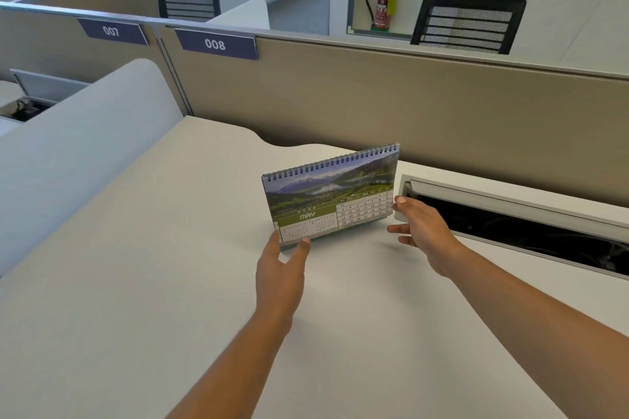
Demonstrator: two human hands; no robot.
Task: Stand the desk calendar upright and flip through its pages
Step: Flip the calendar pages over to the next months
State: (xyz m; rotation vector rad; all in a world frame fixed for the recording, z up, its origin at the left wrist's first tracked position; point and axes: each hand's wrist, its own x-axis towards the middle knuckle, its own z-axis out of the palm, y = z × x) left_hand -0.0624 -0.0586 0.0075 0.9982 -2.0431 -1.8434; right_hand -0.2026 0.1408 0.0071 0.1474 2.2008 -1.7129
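The spiral-bound desk calendar (332, 194) stands upright on the white desk (153, 282), facing me with a green mountain picture and the MAY page. My left hand (282, 265) is at its lower left corner, thumb and a fingertip touching the bottom edge, fingers spread. At the calendar's lower right edge is my right hand (420, 228), its thumb tip against the page and the other fingers apart below. Neither hand closes around the calendar.
An open cable tray (510, 224) with a raised lid is set into the desk right of the calendar. A beige partition (408, 105) runs behind, with labels 007 and 008. A white curved divider (78, 146) bounds the left side.
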